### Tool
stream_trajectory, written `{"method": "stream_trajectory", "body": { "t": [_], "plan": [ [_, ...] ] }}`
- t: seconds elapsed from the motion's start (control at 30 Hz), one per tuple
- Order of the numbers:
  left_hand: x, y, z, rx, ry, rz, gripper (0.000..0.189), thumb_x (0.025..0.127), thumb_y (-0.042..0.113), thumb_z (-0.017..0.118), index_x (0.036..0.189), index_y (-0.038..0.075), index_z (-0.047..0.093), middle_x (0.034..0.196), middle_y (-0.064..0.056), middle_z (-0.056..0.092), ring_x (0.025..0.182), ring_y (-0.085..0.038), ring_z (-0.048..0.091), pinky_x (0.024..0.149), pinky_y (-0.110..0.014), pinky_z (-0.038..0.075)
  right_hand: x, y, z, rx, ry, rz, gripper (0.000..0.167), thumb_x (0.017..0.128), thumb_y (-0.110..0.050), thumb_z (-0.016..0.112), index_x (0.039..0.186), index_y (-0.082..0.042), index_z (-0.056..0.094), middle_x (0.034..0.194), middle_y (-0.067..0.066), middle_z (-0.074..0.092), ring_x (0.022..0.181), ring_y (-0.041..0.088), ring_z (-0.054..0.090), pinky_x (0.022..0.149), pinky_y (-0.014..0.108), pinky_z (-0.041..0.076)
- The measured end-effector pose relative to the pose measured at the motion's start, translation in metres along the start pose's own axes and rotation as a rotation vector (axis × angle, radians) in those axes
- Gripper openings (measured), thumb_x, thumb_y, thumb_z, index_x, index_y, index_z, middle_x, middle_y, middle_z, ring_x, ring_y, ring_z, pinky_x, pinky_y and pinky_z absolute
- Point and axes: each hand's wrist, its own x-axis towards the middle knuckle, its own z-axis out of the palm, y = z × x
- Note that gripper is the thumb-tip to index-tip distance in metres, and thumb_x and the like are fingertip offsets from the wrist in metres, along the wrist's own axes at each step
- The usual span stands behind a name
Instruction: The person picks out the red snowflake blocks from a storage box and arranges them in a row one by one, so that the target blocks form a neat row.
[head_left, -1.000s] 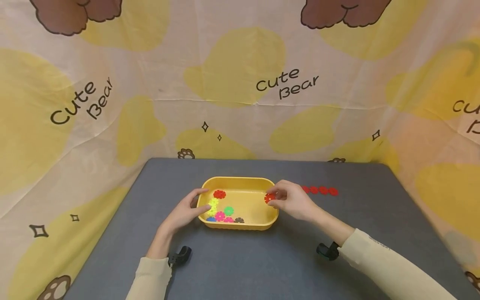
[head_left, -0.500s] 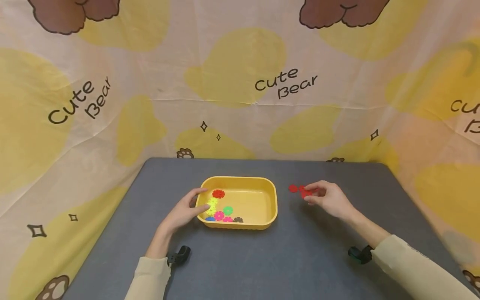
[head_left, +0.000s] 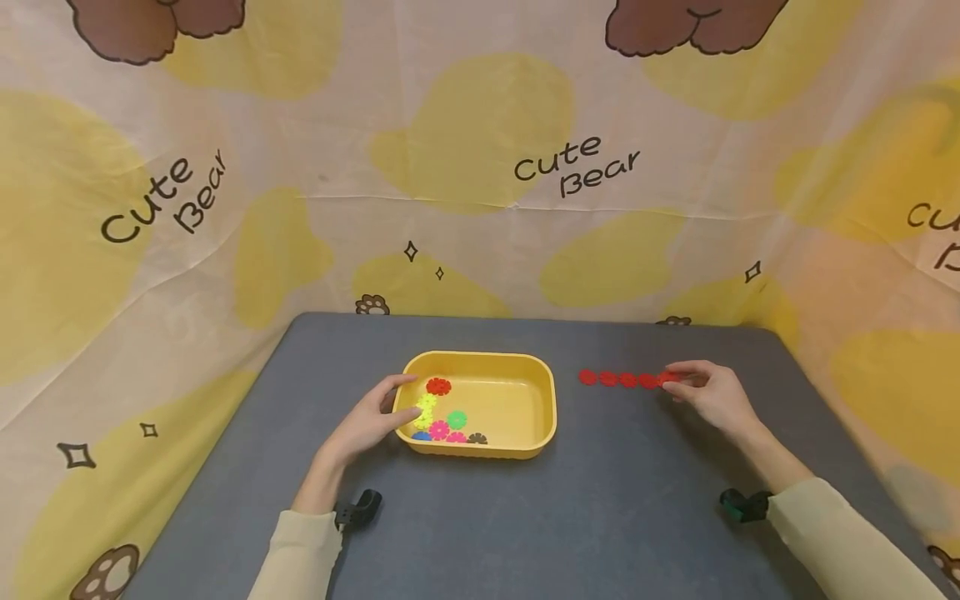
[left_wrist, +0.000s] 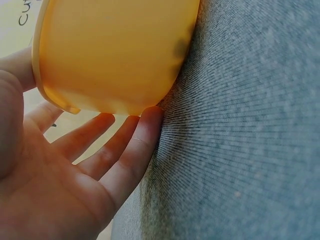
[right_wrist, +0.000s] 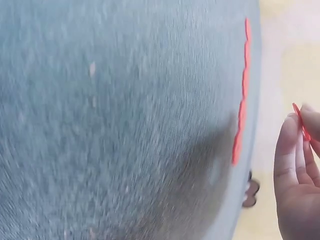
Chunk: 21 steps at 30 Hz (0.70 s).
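Note:
My left hand point(head_left: 367, 423) holds the left end of a yellow plastic tray point(head_left: 502, 408). In the left wrist view its thumb hooks over the rim and the other fingers lie along the outer wall point(left_wrist: 115, 55). Between right thumb and fingers, my right hand point(head_left: 718, 402) pinches a red snowflake-shaped disc point(right_wrist: 301, 121). It hovers at the right end of a row of red discs point(head_left: 608, 379) lying on the table. Inside the tray are red point(head_left: 438, 387), yellow point(head_left: 425, 407), green point(head_left: 457, 419), pink point(head_left: 439, 430), blue point(head_left: 421, 436) and dark point(head_left: 477, 438) discs.
The table point(head_left: 495, 525) has a grey-blue cloth top. Its far edge meets a hanging cloth backdrop point(head_left: 480, 258) printed with yellow patches and "Cute Bear" lettering. Black bands with small cameras sit at both wrists.
My right hand has carried the red disc rightward from the tray's right end, along the row, to the row's far right. The left hand stays on the tray.

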Motion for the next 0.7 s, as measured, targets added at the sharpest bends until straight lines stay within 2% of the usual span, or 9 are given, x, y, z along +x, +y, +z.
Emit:
{"method": "stream_trajectory", "body": {
  "t": [0.27,0.5,0.7],
  "plan": [
    [0.000,0.000,0.000,0.013,-0.003,-0.014,0.067,0.091,0.043,0.075,0.148,0.024,0.047,0.162,-0.012,0.032,0.146,-0.043,0.034,0.111,-0.065,0.033,0.004,0.023,-0.014,-0.025,0.053,0.035,0.043,0.095,-0.017,0.074,0.129,0.008,0.063,0.109,0.026,0.071,0.078,0.018,0.074,0.069,0.028,0.059],
    [0.000,0.000,0.000,0.008,-0.005,-0.005,0.066,0.091,0.041,0.075,0.148,0.024,0.047,0.161,-0.011,0.034,0.144,-0.042,0.036,0.110,-0.064,0.035,0.012,0.037,-0.017,-0.024,0.031,0.095,0.044,0.096,-0.015,0.072,0.128,0.013,0.061,0.111,0.029,0.070,0.077,0.015,0.072,0.069,0.027,0.059],
    [0.001,0.000,0.000,0.012,-0.004,-0.006,0.066,0.091,0.041,0.075,0.148,0.023,0.047,0.160,-0.011,0.035,0.144,-0.042,0.037,0.110,-0.065,0.035,0.018,0.046,-0.016,-0.085,0.005,0.123,0.042,0.096,-0.014,0.071,0.127,0.013,0.061,0.110,0.027,0.071,0.077,0.011,0.069,0.066,0.024,0.057]
  ]
}}
